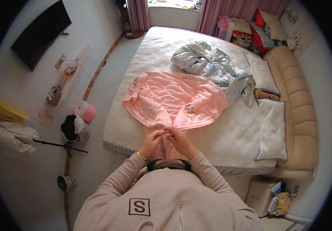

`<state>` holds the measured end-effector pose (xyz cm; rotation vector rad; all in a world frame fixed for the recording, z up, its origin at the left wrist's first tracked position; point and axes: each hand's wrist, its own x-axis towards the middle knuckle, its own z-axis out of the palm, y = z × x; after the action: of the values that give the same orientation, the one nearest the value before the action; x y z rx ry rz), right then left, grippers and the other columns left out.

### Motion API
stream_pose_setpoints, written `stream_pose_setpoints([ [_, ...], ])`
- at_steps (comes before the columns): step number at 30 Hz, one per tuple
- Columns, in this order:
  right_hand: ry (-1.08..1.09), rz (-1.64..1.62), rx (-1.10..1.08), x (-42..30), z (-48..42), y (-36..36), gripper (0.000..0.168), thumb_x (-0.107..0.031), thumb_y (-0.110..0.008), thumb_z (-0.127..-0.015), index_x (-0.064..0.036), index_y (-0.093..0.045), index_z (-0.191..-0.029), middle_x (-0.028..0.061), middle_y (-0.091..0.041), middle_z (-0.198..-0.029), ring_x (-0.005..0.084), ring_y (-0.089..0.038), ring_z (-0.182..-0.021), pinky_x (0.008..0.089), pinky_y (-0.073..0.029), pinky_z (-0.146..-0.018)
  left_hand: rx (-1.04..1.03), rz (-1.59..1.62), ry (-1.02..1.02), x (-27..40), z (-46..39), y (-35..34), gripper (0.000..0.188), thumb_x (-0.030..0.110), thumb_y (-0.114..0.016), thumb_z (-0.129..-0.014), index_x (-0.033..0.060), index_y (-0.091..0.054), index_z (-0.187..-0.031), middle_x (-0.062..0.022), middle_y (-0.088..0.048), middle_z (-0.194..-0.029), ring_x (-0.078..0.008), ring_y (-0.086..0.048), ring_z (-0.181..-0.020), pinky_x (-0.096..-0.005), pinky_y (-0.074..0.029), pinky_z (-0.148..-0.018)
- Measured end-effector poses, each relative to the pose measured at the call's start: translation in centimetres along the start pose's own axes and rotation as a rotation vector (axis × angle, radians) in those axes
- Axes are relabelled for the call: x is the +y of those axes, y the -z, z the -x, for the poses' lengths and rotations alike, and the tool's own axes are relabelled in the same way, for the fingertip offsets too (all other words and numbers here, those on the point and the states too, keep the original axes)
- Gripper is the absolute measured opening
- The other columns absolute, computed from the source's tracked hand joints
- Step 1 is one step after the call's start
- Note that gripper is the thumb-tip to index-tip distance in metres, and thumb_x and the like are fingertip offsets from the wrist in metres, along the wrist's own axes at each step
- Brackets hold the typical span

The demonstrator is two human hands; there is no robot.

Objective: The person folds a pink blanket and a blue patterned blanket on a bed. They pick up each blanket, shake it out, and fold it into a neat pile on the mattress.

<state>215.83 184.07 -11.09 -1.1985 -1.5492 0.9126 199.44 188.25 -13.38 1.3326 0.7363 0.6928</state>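
Note:
A pink quilt or quilt cover (166, 92) with small printed patches lies partly spread on the white mattress (226, 138). Its near part narrows towards my body and hangs in front of my waist. My left hand (151, 143) pinches a bit of the pink fabric between its fingertips. Right beside it, my right hand (182, 142) grips the same gathered fabric, and the fingertips of both hands meet. What exactly is between the fingers is too small to tell. Beyond the pink cloth lies a crumpled white-and-blue quilt (209, 63).
Two white pillows (272, 130) rest against the padded beige headboard (295, 115). Bedding and cushions (262, 31) are piled at the far right corner. Left of the bed are a laundry basket (80, 131), a black stand (67, 146) and a waste bin (67, 183).

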Motion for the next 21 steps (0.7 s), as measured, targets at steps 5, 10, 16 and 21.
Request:
stream_pose_setpoints([
  [5, -0.011, 0.011, 0.031, -1.0, 0.1, 0.5, 0.036, 0.006, -0.053, -0.079, -0.001, -0.051, -0.115, 0.0112, -0.060, -0.099, 0.0171, -0.059, -0.088, 0.0264, -0.048, -0.074, -0.052, 0.032, -0.024, 0.7, -0.4, -0.2, 0.029, 0.012, -0.044, -0.093, -0.0054, -0.053, -0.114, -0.0068, -0.054, -0.114, -0.0130, -0.050, -0.104, -0.0232, -0.039, -0.089],
  [10, -0.054, -0.038, 0.106, -0.7, 0.2, 0.6, 0.037, 0.005, -0.055, -0.079, -0.002, -0.052, -0.115, 0.0093, -0.061, -0.093, 0.0152, -0.060, -0.083, 0.0255, -0.049, -0.071, -0.142, -0.033, -0.082, 1.3, -0.7, 0.0, 0.033, 0.016, -0.048, -0.091, -0.0012, -0.049, -0.120, -0.0053, -0.052, -0.113, -0.0130, -0.051, -0.101, -0.0238, -0.040, -0.088],
  [16, -0.084, -0.084, 0.125, -0.7, 0.4, 0.8, 0.038, 0.003, -0.059, -0.077, -0.002, -0.052, -0.115, 0.0081, -0.062, -0.090, 0.0140, -0.060, -0.080, 0.0254, -0.049, -0.071, -0.132, -0.266, -0.012, 1.1, -1.0, -0.1, 0.035, 0.014, -0.067, -0.078, 0.0024, -0.055, -0.109, -0.0029, -0.054, -0.102, -0.0103, -0.052, -0.090, -0.0243, -0.045, -0.074],
  [21, -0.081, -0.048, 0.121, -0.6, 0.8, 0.8, 0.038, 0.001, -0.061, -0.077, -0.002, -0.054, -0.114, 0.0084, -0.062, -0.090, 0.0140, -0.060, -0.079, 0.0255, -0.049, -0.071, 0.000, -0.382, -0.069, 1.0, -1.1, -1.1, 0.028, 0.012, -0.071, -0.075, 0.0016, -0.058, -0.098, -0.0023, -0.057, -0.090, -0.0098, -0.053, -0.079, -0.0254, -0.045, -0.070],
])
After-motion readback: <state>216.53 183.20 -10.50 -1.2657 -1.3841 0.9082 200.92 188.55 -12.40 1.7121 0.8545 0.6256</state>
